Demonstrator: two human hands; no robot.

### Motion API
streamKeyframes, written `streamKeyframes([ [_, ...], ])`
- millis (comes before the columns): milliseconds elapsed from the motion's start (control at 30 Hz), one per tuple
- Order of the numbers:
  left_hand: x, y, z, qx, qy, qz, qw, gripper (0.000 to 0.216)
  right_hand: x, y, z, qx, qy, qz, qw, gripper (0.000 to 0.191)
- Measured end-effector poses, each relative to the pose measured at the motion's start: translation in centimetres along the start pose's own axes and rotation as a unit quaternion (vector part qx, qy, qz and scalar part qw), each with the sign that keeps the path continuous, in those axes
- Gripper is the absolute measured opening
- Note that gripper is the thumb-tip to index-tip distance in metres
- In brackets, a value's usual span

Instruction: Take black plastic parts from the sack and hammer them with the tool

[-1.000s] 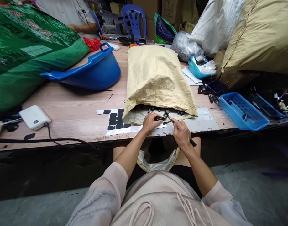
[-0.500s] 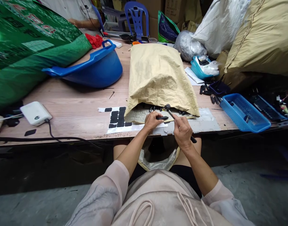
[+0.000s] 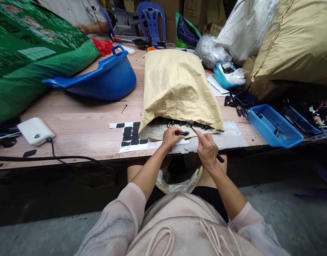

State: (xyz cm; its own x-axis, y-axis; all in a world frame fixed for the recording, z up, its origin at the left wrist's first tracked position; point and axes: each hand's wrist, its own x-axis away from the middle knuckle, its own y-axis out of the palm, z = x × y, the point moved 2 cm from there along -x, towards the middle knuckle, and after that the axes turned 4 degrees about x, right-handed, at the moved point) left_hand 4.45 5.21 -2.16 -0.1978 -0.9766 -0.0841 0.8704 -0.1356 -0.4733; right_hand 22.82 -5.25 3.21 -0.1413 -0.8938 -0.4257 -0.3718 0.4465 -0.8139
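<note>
Pinched in my left hand (image 3: 170, 137) is a small black pen-like part (image 3: 182, 133), held at the mouth of a tan woven sack (image 3: 179, 81). My right hand (image 3: 208, 149) is wrapped round a small hammer (image 3: 190, 123); its head is just above and right of the black part, and its dark handle end sticks out below the fist. Several similar black pieces (image 3: 172, 123) show inside the sack's opening. Left of my hands lies a white sheet with black rounded-square stickers (image 3: 131, 133). Between my knees an open sack (image 3: 179, 187) hangs below the table edge.
On the left are a blue basin (image 3: 99, 80), a green sack (image 3: 46, 64) and a white box with a cable (image 3: 36, 131). To the right stands a blue basket (image 3: 275, 126) beside loose black parts (image 3: 240, 112). Another person's arm (image 3: 92, 28) shows at the back left.
The whole view has shifted slightly, moving the table's things a little left. Both hands keep their grips, and the hammer head stays close to the black part.
</note>
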Motion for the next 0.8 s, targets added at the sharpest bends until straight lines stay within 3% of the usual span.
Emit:
streamKeyframes([
  [100,0.1,0.0,0.0,0.004,0.001,0.004,1.0,0.017,0.2,0.4,0.4,0.019,-0.009,-0.024,1.0,0.043],
  [300,0.3,-0.1,0.2,-0.009,0.02,0.004,1.0,0.015,-0.9,-0.9,0.3,0.029,0.001,0.019,0.999,0.04],
  [600,0.7,-0.4,0.7,-0.027,0.034,0.002,0.999,0.008,-0.3,-1.1,0.8,-0.01,0.044,-0.005,0.999,0.039],
  [800,0.7,-0.3,0.6,-0.028,0.044,0.001,0.999,0.005,-0.6,-1.4,-0.3,0.006,0.012,0.039,0.999,0.042],
])
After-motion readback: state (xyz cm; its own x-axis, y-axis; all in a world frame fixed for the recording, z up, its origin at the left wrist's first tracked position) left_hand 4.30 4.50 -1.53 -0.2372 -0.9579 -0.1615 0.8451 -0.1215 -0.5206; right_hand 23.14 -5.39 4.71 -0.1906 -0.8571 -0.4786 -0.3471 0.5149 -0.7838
